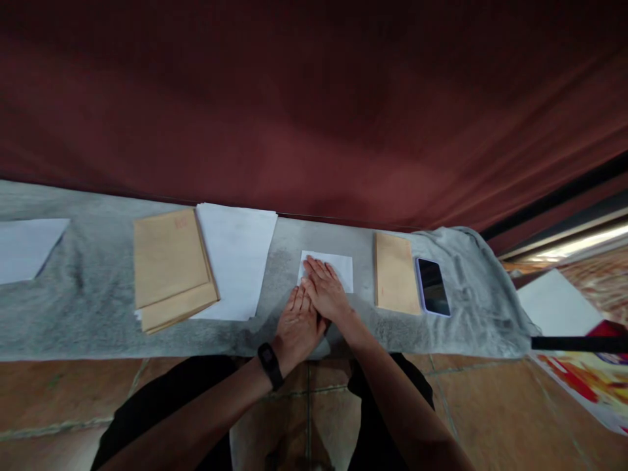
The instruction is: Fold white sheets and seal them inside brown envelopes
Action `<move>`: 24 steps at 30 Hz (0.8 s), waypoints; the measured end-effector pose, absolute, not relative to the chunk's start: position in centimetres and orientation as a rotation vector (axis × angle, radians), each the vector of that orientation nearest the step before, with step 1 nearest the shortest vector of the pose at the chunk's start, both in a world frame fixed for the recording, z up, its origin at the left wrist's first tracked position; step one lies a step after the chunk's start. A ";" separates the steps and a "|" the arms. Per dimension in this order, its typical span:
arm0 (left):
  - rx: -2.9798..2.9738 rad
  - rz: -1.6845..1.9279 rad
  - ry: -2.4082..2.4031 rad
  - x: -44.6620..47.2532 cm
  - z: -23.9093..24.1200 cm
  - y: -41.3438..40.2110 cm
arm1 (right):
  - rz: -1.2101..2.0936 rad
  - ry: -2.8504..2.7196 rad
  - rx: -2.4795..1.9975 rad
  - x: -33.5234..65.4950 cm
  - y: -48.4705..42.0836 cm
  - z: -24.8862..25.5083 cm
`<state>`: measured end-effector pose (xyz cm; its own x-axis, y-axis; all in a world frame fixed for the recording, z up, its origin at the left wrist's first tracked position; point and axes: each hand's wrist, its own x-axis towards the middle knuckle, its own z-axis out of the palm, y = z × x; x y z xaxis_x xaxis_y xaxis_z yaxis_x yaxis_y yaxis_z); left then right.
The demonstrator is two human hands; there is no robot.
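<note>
A small white folded-looking sheet of paper (341,269) lies on the grey cloth in front of me. My right hand (326,289) presses flat on its left part, fingers stretched out and close together. Just below and to the left, my left hand (297,327), with a black band on the wrist, also lies flat, its fingertips touching or partly under the right hand. Neither hand grips anything. The hands cover the paper's lower left area, so whether it is folded there is hidden.
Left of my hands are a stack of white sheets (240,261) and brown envelopes (169,255) overlapping it. More white paper (27,248) lies far left. To the right are a brown envelope stack (396,275) and a phone (434,288). A dark red curtain (294,131) hangs behind.
</note>
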<state>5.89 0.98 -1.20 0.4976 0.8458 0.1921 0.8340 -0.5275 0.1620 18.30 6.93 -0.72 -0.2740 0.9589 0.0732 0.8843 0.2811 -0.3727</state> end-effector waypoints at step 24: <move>2.577 0.381 1.526 6.0 -0.8 0.9 | 0.039 -2.148 -1.898 22.2 5.3 -2.5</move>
